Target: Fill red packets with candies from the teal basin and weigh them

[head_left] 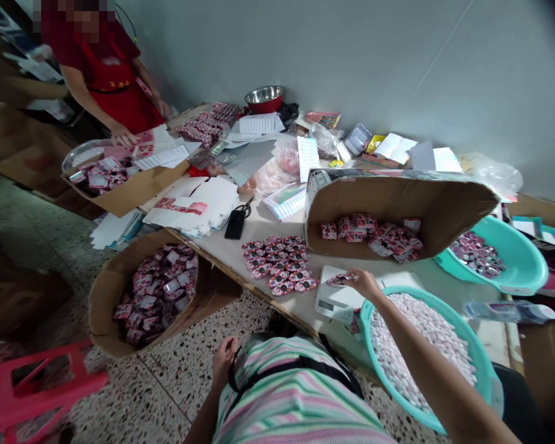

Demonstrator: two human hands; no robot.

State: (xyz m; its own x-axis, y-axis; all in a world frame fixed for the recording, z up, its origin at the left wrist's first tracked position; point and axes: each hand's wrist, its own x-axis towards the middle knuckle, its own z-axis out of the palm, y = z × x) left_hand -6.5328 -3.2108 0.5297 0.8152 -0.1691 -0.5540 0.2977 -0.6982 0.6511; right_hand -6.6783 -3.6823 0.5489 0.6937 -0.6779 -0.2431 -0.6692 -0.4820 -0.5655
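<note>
Your right grip [364,284] pinches a packet [340,280] at the fingertips, over the scale [345,303] on the counter [266,224]; contact is unclear. Your right forearm crosses the tub [494,394]. Your left grip [226,353] hangs curled near your waist, contents indiscernible.

Open gap between phone [234,226] and carton [374,194]; teal basin [485,376] crowds scale [345,300].

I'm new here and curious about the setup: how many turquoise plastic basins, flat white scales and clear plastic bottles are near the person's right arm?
Turquoise plastic basins: 2
Flat white scale: 1
Clear plastic bottle: 1
Total: 4
</note>
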